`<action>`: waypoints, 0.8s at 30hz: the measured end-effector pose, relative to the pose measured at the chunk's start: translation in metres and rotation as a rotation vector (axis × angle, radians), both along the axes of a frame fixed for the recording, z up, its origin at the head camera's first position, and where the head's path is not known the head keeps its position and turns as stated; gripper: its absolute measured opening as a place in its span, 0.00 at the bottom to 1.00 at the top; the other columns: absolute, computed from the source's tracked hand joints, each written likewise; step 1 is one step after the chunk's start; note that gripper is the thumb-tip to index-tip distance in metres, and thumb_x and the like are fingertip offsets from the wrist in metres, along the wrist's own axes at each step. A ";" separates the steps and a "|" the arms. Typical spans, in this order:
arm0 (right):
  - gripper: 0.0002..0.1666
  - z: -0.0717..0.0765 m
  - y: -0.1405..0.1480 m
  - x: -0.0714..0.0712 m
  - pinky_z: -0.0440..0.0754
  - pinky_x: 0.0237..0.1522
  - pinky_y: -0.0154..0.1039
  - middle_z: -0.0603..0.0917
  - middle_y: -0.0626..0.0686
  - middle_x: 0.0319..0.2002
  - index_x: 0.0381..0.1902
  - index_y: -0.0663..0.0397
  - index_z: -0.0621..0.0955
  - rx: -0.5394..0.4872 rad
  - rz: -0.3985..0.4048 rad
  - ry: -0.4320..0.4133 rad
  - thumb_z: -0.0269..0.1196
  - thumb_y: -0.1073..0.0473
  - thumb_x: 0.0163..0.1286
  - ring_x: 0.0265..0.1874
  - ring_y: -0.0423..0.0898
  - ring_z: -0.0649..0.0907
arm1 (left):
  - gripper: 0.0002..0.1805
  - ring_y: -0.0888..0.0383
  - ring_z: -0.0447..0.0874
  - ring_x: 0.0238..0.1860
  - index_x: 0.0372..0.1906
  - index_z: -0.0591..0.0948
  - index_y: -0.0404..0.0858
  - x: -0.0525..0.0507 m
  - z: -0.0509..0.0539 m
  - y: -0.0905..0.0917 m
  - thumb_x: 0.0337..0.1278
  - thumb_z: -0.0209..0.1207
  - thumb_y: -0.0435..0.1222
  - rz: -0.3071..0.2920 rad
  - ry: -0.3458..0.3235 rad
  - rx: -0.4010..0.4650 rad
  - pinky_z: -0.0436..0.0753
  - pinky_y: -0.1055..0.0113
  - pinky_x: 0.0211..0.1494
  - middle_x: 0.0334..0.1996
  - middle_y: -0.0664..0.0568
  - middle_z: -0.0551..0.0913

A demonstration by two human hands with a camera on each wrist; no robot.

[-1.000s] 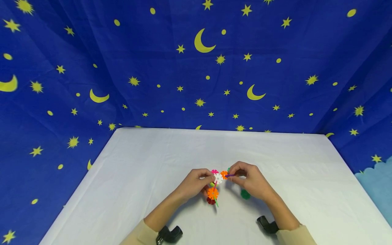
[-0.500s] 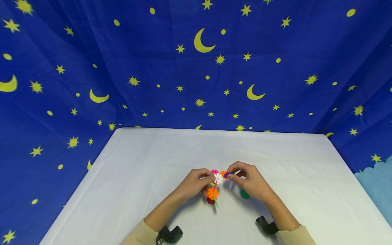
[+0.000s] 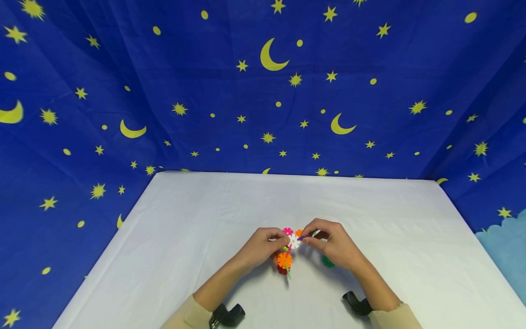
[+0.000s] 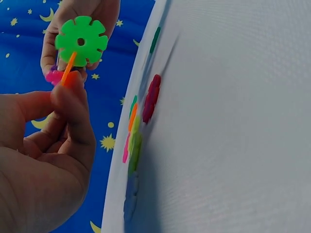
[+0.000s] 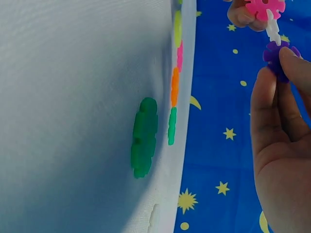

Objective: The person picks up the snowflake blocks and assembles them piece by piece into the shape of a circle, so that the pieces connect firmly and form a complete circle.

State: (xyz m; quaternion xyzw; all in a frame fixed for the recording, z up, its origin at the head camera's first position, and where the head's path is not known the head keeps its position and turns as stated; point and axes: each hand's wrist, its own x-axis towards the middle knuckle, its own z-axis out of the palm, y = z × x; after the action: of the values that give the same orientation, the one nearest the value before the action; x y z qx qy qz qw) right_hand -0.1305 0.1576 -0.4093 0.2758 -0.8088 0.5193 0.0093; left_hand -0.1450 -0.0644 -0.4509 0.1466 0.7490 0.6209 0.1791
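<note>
In the head view the left hand (image 3: 263,246) pinches a joined group of notched plastic discs. A white disc (image 3: 293,241), a pink disc (image 3: 287,232) and an orange disc (image 3: 285,260) show beside its fingers. The right hand (image 3: 334,242) pinches a purple disc (image 3: 303,237), seen edge-on. From the right wrist, the purple disc (image 5: 276,58) touches the edge of a white disc (image 5: 272,29), with a pink disc (image 5: 265,7) above. In the left wrist view, a green disc (image 4: 81,41) stands beyond the left fingertips.
A dark green disc (image 3: 328,261) lies on the white table (image 3: 205,205) below the right hand. Several other discs lie on the table, among them a dark red one (image 4: 151,98) and an orange one (image 5: 175,87). Blue star-patterned cloth (image 3: 230,91) surrounds the table.
The right hand has moved slightly left with the purple disc, closer to the white disc. The left hand has barely moved.
</note>
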 end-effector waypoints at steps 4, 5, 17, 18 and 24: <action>0.07 0.001 -0.003 0.001 0.83 0.37 0.40 0.85 0.51 0.33 0.33 0.57 0.84 -0.002 -0.020 -0.002 0.67 0.72 0.59 0.34 0.48 0.83 | 0.09 0.58 0.70 0.17 0.36 0.84 0.39 0.001 -0.002 0.000 0.66 0.57 0.40 0.014 0.012 -0.031 0.76 0.65 0.20 0.25 0.51 0.79; 0.07 0.002 -0.003 0.001 0.83 0.37 0.40 0.84 0.51 0.33 0.33 0.57 0.84 -0.003 -0.028 -0.002 0.67 0.73 0.59 0.34 0.48 0.83 | 0.09 0.59 0.70 0.17 0.36 0.84 0.40 0.002 -0.002 0.001 0.66 0.57 0.41 0.018 0.017 -0.038 0.75 0.65 0.21 0.24 0.51 0.79; 0.08 -0.026 -0.003 -0.006 0.84 0.36 0.39 0.83 0.46 0.28 0.31 0.52 0.86 -0.049 -0.040 0.099 0.69 0.71 0.57 0.30 0.44 0.83 | 0.10 0.61 0.66 0.14 0.31 0.83 0.41 0.008 0.002 0.003 0.67 0.55 0.38 0.048 0.107 -0.118 0.68 0.70 0.17 0.17 0.55 0.76; 0.09 -0.029 -0.002 -0.008 0.84 0.36 0.38 0.83 0.45 0.28 0.30 0.50 0.86 -0.052 -0.037 0.106 0.70 0.70 0.57 0.30 0.43 0.83 | 0.10 0.61 0.66 0.15 0.31 0.83 0.41 0.009 0.003 0.003 0.67 0.55 0.38 0.049 0.113 -0.119 0.68 0.70 0.17 0.17 0.55 0.76; 0.07 -0.033 0.001 -0.010 0.83 0.38 0.37 0.83 0.44 0.29 0.32 0.44 0.87 -0.053 -0.033 0.092 0.69 0.64 0.59 0.31 0.42 0.83 | 0.09 0.61 0.68 0.17 0.32 0.83 0.41 0.009 0.004 0.004 0.66 0.57 0.38 0.045 0.117 -0.111 0.70 0.70 0.19 0.20 0.54 0.78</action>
State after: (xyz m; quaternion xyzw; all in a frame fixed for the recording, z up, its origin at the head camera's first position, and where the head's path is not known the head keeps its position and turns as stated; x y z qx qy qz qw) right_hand -0.1402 0.1583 -0.4421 0.2857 -0.7979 0.5272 0.0622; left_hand -0.1363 -0.0604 -0.4470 0.1554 0.7946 0.5726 0.1288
